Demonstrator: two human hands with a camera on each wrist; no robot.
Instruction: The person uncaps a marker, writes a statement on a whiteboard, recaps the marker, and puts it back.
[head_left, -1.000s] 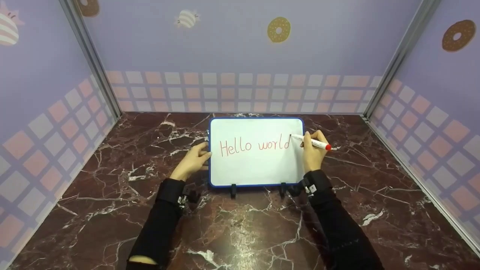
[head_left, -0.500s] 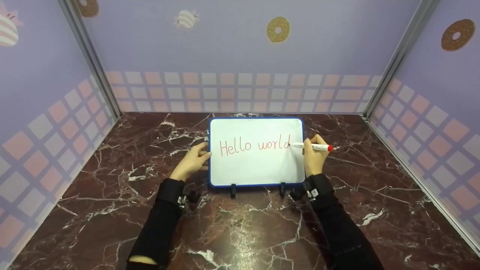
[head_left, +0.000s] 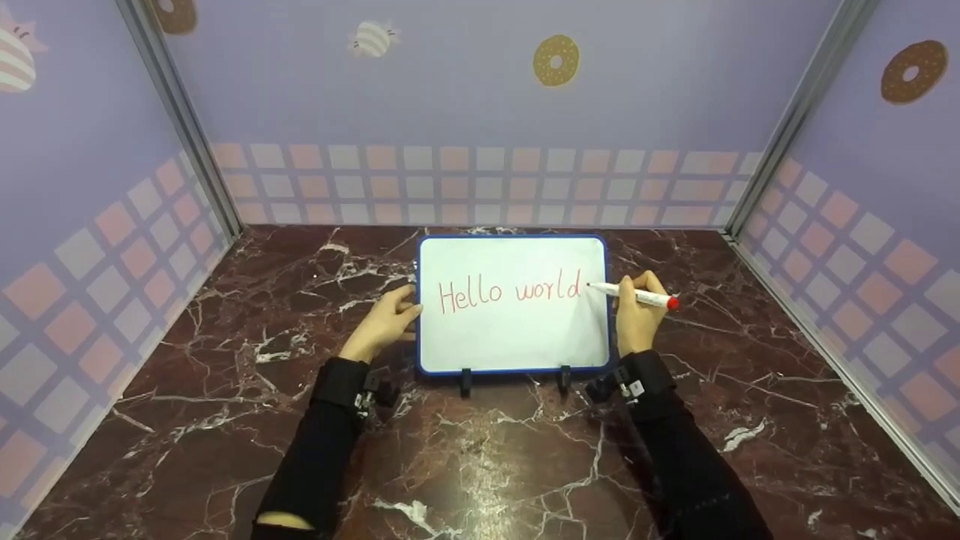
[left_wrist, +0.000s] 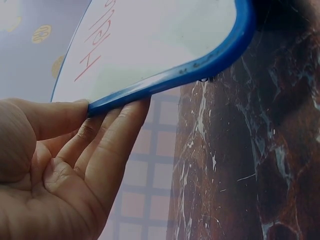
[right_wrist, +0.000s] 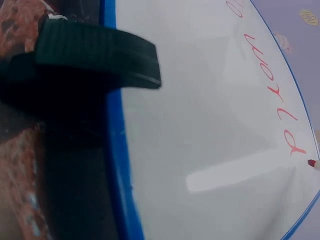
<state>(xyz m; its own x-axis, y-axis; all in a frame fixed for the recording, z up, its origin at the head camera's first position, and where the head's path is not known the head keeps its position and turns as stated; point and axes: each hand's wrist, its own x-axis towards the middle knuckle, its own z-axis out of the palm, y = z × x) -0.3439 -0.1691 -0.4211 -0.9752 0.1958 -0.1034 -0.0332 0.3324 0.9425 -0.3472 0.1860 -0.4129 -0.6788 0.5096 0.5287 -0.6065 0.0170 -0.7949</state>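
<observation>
A whiteboard [head_left: 510, 337] with a blue frame stands tilted back, bearing the words "Hello world" in red. My left hand [head_left: 386, 322] pinches its left edge; in the left wrist view the thumb lies at the front and the fingers [left_wrist: 117, 145] reach behind. Between the thumb and fingers of my right hand [head_left: 637, 319], just past the board's right edge, is a white marker [head_left: 652, 301] with a red end. Its tip [right_wrist: 312, 163] is just right of the letter "d"; whether it touches the surface I cannot tell.
Two black supports [head_left: 466, 382] hold the board's lower edge; one support [right_wrist: 97, 55] looms large in the right wrist view. The dark red marbled table [head_left: 480, 465] runs back to patterned purple walls [head_left: 465, 97] on three sides.
The marker tip has gone down the stem of the "d", then off to the right of it. My right hand has shifted slightly down and right; the left hand stays put.
</observation>
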